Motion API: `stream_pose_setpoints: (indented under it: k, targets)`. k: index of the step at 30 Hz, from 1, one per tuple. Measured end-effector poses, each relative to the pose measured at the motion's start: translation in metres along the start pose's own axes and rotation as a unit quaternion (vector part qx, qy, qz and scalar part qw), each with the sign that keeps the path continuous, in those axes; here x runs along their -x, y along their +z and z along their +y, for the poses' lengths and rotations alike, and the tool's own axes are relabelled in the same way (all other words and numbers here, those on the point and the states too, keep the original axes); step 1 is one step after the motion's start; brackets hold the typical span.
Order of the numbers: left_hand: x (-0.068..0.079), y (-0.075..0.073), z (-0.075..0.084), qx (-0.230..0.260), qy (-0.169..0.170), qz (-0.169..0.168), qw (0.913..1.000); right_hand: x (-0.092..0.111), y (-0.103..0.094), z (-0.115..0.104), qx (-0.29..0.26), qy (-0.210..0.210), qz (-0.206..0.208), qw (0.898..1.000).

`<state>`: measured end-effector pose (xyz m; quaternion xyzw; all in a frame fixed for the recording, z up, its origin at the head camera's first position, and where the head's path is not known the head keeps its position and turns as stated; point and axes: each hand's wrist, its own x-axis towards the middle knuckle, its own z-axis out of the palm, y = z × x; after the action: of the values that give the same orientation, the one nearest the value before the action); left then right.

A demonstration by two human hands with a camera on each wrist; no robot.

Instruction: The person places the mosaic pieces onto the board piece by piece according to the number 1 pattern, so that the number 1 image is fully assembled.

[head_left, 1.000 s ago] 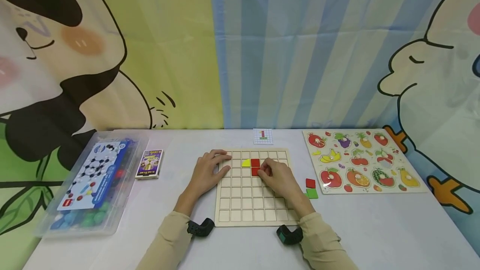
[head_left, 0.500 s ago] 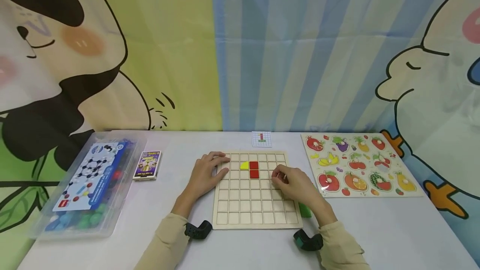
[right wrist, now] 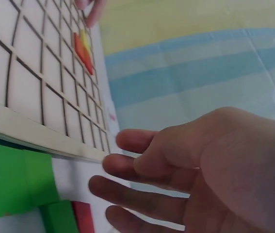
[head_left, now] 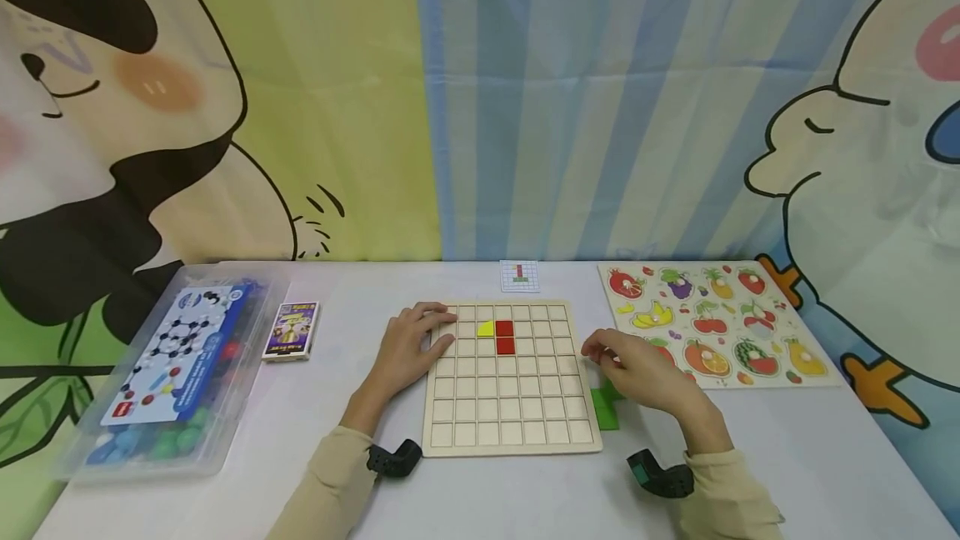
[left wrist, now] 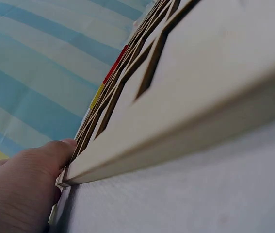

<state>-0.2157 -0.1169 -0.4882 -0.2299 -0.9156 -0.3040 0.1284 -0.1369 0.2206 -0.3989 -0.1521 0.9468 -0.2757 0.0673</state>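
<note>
A wooden grid board [head_left: 511, 412] lies mid-table. Two red square tiles [head_left: 505, 346] sit in its cells, one below the other, with a yellow tile [head_left: 486, 329] cut at one corner left of the upper one. My left hand [head_left: 401, 352] rests at the board's upper left edge, fingertips on the rim. Just off the right edge hovers my right hand [head_left: 637, 367], fingers relaxed, holding nothing. Below it several green tiles [head_left: 605, 412] lie against the board; in the right wrist view a red tile [right wrist: 83, 216] shows beside them, hidden from the head view by the hand.
A small grid card [head_left: 520, 277] with a coloured pattern lies behind the board. To the right is a fruit puzzle board [head_left: 720, 332], partly overlapped by my right hand. On the left stand a card box [head_left: 291, 331] and a clear plastic case [head_left: 180, 365].
My right hand has let go of the lower red tile in its cell and moved right, off the board, to over the loose tiles. My left hand has stayed at the board's edge.
</note>
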Motion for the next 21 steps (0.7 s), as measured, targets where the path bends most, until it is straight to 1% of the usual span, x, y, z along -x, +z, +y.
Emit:
stream_pose_setpoints:
  k: [4, 7, 10, 14, 17, 19, 21]
  targets:
    - [0.000, 0.000, 0.000, 0.000, 0.000, 0.000, 1.0000, 0.005, -0.007, -0.002, 0.008, 0.023, -0.026, 0.999]
    - [-0.001, 0.000, -0.001, 0.001, 0.003, 0.002, 1.0000, 0.007, -0.009, -0.003, 0.024, 0.029, -0.031, 0.999]
    - [-0.001, 0.000, -0.002, -0.001, 0.004, 0.004, 1.0000, 0.007, -0.008, -0.005, 0.029, 0.013, -0.032, 0.999]
    - [-0.001, 0.001, -0.003, -0.001, 0.004, 0.004, 1.0000, 0.004, -0.003, -0.005, 0.011, -0.020, -0.038, 0.999]
    - [-0.001, 0.001, -0.003, 0.001, 0.005, 0.003, 1.0000, 0.000, 0.001, -0.004, 0.013, -0.033, -0.019, 0.999]
    - [-0.001, 0.001, -0.003, 0.001, 0.006, 0.003, 1.0000, -0.002, 0.003, -0.003, 0.019, -0.026, -0.003, 0.999]
    - [0.000, 0.001, -0.002, 0.002, 0.006, 0.003, 1.0000, -0.004, 0.005, -0.001, 0.028, -0.011, 0.005, 1.000]
